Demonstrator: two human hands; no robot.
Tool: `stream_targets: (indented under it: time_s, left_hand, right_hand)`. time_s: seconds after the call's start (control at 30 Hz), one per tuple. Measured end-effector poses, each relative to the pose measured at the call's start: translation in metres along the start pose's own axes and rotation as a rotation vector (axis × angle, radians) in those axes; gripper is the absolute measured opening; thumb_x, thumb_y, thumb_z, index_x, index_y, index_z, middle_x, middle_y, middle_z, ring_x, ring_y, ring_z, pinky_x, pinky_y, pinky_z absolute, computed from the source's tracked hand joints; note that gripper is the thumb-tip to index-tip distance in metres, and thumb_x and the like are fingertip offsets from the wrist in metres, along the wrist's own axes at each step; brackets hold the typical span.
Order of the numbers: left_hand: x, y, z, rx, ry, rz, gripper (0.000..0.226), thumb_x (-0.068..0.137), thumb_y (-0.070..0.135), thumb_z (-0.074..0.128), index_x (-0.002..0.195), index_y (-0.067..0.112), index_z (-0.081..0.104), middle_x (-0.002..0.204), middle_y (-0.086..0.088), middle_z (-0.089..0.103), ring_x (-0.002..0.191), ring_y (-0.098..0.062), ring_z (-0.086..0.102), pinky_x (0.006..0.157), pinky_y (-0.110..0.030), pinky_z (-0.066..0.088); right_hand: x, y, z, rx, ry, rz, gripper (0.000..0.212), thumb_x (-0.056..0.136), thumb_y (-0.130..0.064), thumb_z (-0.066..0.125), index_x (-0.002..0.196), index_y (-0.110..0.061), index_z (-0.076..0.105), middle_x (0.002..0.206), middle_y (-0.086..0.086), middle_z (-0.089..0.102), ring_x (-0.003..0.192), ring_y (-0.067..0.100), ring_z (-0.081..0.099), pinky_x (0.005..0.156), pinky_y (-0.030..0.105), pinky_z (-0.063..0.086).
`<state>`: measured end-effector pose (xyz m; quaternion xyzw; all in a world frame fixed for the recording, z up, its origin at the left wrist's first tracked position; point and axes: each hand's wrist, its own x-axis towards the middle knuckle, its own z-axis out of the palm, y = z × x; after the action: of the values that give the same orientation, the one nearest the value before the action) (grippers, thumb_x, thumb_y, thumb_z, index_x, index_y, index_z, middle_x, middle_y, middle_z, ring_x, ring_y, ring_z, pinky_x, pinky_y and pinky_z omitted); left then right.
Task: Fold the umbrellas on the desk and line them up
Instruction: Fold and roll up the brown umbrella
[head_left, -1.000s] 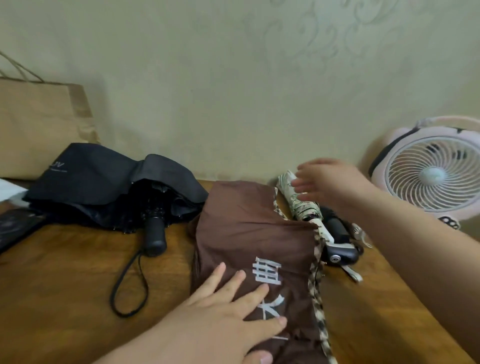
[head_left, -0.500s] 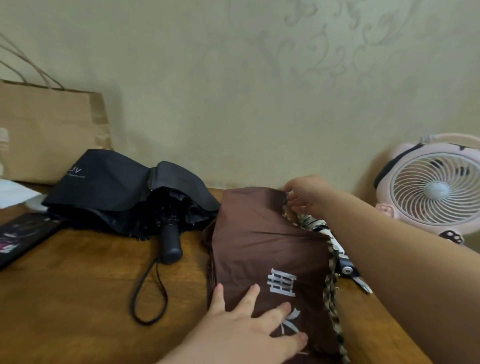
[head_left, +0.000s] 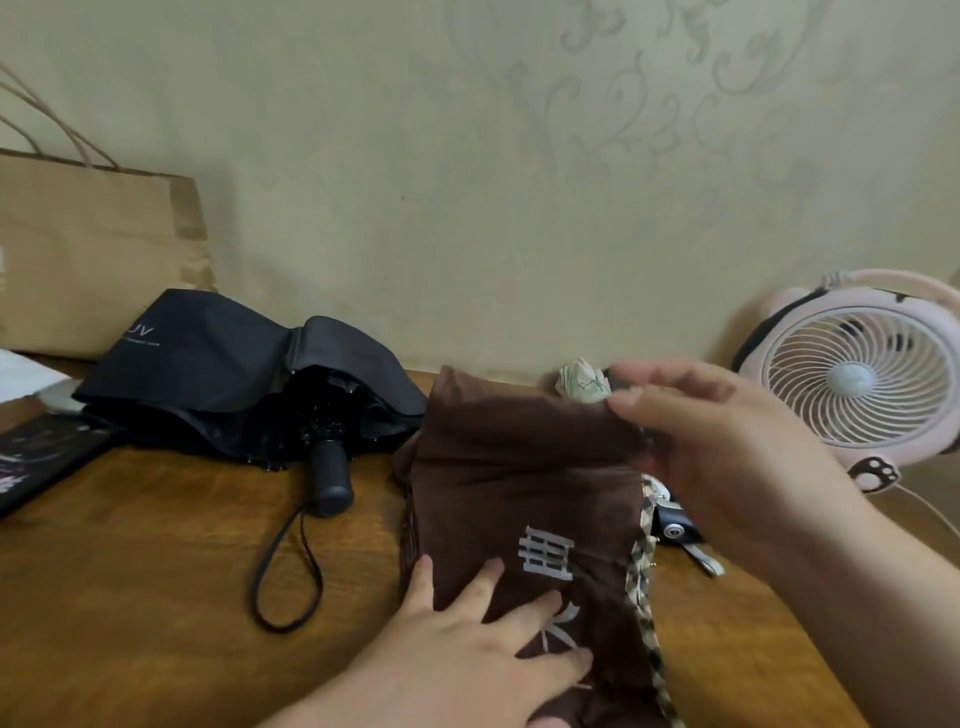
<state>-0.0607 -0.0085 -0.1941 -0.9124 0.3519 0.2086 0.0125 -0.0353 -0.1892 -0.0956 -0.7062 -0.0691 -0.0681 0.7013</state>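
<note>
Head view: folding brown umbrella (head_left: 519, 467); left hand (head_left: 457, 665) pressing it at 6 o'clock, fingers (head_left: 485, 582) straight, right hand (head_left: 727, 457) pinching its 1 o'clock edge. Next, likely: pull edge over, roll tight.

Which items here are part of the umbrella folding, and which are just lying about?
Job: brown umbrella, black umbrella, patterned umbrella, left hand pressing the brown one flat, right hand pinching its far edge.
Lying about: paper bag, fan, dark flat thing at the left edge.
</note>
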Motion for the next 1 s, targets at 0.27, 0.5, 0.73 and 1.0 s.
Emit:
stream_targets:
  time_s: [0.27,0.5,0.73,1.0]
  left_hand:
    - [-0.008,0.008,0.012,0.011,0.183,-0.047,0.060,0.098,0.069,0.013,0.155,0.057,0.001,0.168,0.021,-0.001,0.157,-0.020,-0.008,0.116,-0.068,-0.019]
    - [-0.047,0.009,-0.009,-0.015,0.203,-0.063,0.047,0.104,0.058,0.037,0.151,0.049,0.037,0.160,0.023,0.031,0.148,-0.010,0.028,0.126,-0.044,0.018]
    - [-0.049,-0.024,-0.016,-0.563,1.037,-0.475,0.032,0.083,0.051,0.074,0.069,0.025,0.062,0.063,0.008,0.062,0.061,-0.006,0.059,0.055,-0.030,0.050]
    - [-0.028,-0.038,-0.003,-1.236,0.901,-0.447,0.034,0.084,0.030,0.083,0.109,0.026,0.060,0.066,-0.009,0.071,0.049,-0.019,0.053,0.045,-0.029,0.038]
  right_hand:
    - [-0.079,0.059,-0.021,-0.144,-0.043,0.139,0.067,0.036,-0.053,0.100,0.089,-0.016,0.080,0.070,0.025,0.066,0.059,0.021,0.052,0.052,0.022,0.045]
    - [-0.075,0.089,-0.024,-0.428,0.006,0.115,0.024,0.082,-0.005,0.081,0.082,-0.029,0.079,0.072,0.016,0.073,0.056,0.014,0.054,0.053,0.023,0.042]
    - [-0.077,0.092,-0.026,-0.312,0.053,0.118,0.014,0.083,-0.002,0.078,0.092,-0.013,0.077,0.069,0.012,0.073,0.053,0.011,0.054,0.052,0.015,0.046]
    - [-0.079,0.098,-0.028,-0.326,0.034,0.075,0.021,0.087,-0.005,0.075,0.100,-0.022,0.075,0.072,0.024,0.068,0.056,0.017,0.049,0.053,0.024,0.041]
